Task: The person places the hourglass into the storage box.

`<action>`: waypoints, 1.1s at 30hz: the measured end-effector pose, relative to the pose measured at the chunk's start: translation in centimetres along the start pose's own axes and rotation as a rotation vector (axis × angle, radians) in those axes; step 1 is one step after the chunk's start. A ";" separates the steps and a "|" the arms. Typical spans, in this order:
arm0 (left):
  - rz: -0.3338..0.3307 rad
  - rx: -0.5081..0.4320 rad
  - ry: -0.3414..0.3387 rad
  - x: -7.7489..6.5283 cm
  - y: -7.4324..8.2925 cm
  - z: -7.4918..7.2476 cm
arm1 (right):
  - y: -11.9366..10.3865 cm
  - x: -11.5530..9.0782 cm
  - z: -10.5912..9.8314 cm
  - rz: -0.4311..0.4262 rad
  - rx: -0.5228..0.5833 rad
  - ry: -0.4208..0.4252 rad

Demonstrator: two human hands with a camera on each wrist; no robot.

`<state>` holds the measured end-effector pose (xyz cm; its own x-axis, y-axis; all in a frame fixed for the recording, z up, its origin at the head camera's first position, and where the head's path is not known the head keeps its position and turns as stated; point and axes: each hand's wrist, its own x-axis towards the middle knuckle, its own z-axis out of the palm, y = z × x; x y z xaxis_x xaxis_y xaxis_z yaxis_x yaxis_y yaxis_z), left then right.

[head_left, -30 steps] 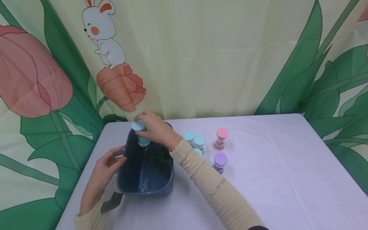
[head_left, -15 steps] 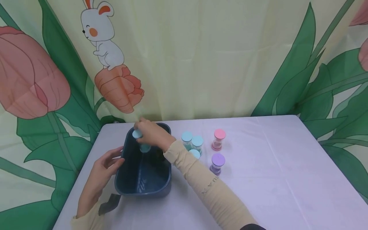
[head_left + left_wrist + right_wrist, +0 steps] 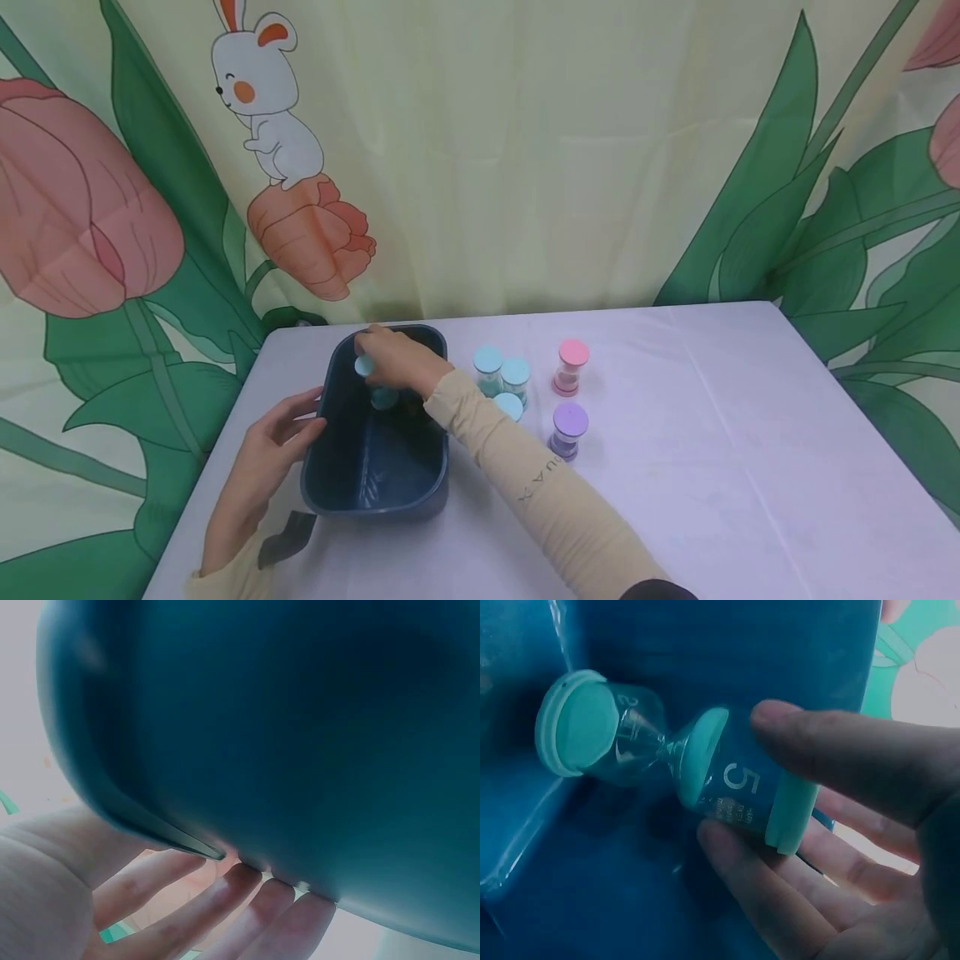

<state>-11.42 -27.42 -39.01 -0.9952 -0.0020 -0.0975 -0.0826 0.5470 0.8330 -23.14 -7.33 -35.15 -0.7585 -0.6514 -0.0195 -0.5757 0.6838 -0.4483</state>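
Note:
In the head view, my right hand [image 3: 401, 358] reaches over the far part of a dark blue plastic bin [image 3: 375, 510]. It grips a teal sand timer [image 3: 705, 769], marked 5, by one end between thumb and fingers. The timer is tilted inside the bin, its teal end cap [image 3: 363, 365] showing beside my fingers. My left hand [image 3: 277, 446] lies along the bin's left side. In the left wrist view, the fingertips of the left hand [image 3: 217, 907] touch the bin's outer wall [image 3: 300, 765], the fingers nearly straight.
Right of the bin stand three teal-topped sand timers, one at the back left [image 3: 487, 360], one beside it [image 3: 515, 372] and one nearer [image 3: 509, 406]. A pink timer [image 3: 573, 354] and a purple timer [image 3: 571, 419] stand farther right. A printed curtain [image 3: 525, 167] hangs behind the white-covered table [image 3: 712, 467].
The right hand has lowered the teal sand timer from above the far rim down into the bin. The left hand stays at the bin's left side. The head view has shifted slightly.

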 end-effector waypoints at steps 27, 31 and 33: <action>0.008 -0.003 -0.018 -0.2 0.2 0.0 | 0.7 0.7 0.6 0.010 -0.069 -0.098; 0.019 -0.002 -0.015 -0.1 0.2 0.0 | 0.8 0.7 0.7 0.010 -0.080 -0.090; 0.024 -0.001 -0.013 -0.1 0.1 0.1 | 0.8 0.7 0.8 0.011 -0.084 -0.085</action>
<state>-11.29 -27.32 -38.96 -0.9962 0.0223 -0.0845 -0.0587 0.5457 0.8360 -23.91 -7.54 -36.20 -0.7385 -0.6665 -0.1016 -0.5934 0.7142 -0.3713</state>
